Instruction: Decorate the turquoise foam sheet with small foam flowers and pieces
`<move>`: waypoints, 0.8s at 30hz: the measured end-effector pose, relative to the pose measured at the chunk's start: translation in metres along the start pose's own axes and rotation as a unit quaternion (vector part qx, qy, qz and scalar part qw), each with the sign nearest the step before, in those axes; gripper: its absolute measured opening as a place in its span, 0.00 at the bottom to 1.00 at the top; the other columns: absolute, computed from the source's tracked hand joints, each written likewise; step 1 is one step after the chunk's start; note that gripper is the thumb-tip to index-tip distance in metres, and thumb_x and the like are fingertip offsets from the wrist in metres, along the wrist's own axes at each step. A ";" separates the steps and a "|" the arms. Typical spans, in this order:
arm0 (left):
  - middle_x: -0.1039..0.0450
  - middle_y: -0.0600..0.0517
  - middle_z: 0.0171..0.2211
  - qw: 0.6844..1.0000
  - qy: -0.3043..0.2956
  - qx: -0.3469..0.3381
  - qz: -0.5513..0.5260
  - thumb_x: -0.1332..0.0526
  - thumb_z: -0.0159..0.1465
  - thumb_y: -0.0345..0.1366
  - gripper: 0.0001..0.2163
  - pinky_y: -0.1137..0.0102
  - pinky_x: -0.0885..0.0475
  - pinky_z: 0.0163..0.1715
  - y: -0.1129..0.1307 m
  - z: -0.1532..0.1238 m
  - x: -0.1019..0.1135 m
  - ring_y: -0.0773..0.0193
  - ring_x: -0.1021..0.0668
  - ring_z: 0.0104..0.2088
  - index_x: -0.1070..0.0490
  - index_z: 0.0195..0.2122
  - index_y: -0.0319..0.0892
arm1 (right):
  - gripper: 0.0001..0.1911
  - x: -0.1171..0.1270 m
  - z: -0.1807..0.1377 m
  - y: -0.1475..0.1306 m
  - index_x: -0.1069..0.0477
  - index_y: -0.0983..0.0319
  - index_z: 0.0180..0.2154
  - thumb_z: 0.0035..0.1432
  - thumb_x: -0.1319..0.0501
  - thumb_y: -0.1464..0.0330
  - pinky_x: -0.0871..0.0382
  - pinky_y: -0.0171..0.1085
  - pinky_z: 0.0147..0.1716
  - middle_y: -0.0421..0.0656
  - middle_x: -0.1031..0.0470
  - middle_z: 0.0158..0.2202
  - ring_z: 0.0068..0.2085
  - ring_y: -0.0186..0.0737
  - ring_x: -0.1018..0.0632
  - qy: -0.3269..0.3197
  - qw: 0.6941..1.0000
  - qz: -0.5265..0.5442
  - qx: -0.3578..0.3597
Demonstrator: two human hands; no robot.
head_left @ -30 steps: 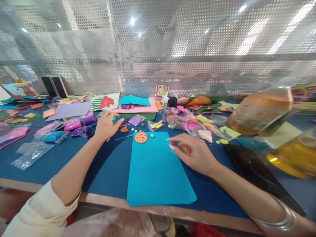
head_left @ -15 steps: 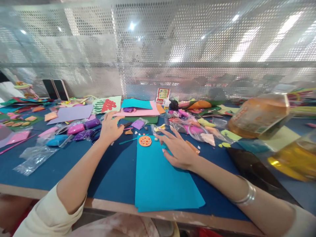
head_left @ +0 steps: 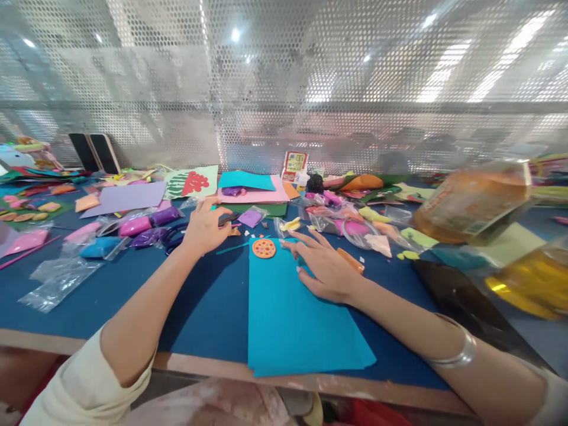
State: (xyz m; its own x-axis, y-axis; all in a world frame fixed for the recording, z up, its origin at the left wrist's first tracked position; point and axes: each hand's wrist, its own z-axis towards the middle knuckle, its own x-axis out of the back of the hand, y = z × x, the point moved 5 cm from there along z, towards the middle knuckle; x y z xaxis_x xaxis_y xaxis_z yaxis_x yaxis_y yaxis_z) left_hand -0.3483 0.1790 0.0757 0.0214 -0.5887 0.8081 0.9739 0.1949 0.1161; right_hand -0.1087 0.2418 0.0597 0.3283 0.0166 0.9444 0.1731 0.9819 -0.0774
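Observation:
Turquoise paper sheets (head_left: 306, 331) lie stacked on the dark blue tabletop in front of me. Near their top left corner is a small orange clay disc with coloured dots, like a pizza (head_left: 264, 248). My right hand (head_left: 326, 266) rests over the sheets' upper right part, fingers spread, fingertips just right of the disc; they hide a small pale spot. Left of the sheets, my left hand (head_left: 206, 228) has its fingers curled round a dark slim item (head_left: 228, 219) whose kind I cannot make out. A bit of turquoise shows at those fingers. A purple clay packet (head_left: 252, 218) lies nearby.
Bagged clay (head_left: 135, 225) and a crumpled clear bag (head_left: 64, 278) lie left. A card with a red cut-out (head_left: 195, 184) and a pink sheet (head_left: 257, 196) lie behind. Bottles (head_left: 477, 204) stand right, beside a dark flat panel (head_left: 470, 302). A perforated metal screen (head_left: 275, 89) closes the back.
My left hand has shifted slightly right and closed its fingers around the dark slim item. My right hand stays over the sheets, its fingertips now covering the small pale spot. The view has shifted slightly.

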 end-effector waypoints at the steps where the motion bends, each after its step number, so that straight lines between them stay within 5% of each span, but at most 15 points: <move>1: 0.37 0.45 0.51 1.000 -0.005 -0.002 0.002 0.44 0.55 0.34 0.14 0.57 0.36 0.51 0.000 0.000 -0.001 0.51 0.34 0.53 0.27 0.42 0.43 | 0.16 0.000 0.000 0.000 0.35 0.65 0.45 0.53 0.49 0.73 0.52 0.59 0.59 0.52 0.29 0.50 0.61 0.52 0.41 -0.003 1.000 0.000 -0.002; 15: 0.37 0.43 0.50 1.000 -0.030 -0.002 0.006 0.43 0.55 0.35 0.14 0.56 0.37 0.54 0.001 -0.001 -0.003 0.50 0.34 0.53 0.27 0.43 0.41 | 0.18 -0.002 0.001 -0.003 0.34 0.66 0.43 0.49 0.50 0.77 0.50 0.55 0.59 0.51 0.33 0.55 0.62 0.50 0.42 -0.003 1.000 -0.010 -0.006; 24: 0.37 0.43 0.49 0.999 -0.039 -0.004 -0.002 0.43 0.55 0.34 0.14 0.56 0.36 0.53 0.004 -0.002 -0.004 0.51 0.33 0.53 0.27 0.42 0.41 | 0.23 -0.008 0.002 0.000 0.36 0.70 0.51 0.52 0.51 0.75 0.50 0.54 0.60 0.53 0.36 0.57 0.62 0.50 0.44 -0.036 0.999 -0.015 -0.019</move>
State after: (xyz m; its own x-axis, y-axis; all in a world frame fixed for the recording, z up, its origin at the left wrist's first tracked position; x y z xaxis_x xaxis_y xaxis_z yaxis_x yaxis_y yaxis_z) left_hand -0.3444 0.1806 0.0720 -0.0001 -0.5258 0.8506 0.9759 0.1854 0.1147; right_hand -0.1127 0.2424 0.0529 0.2550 0.0030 0.9669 0.2165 0.9744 -0.0602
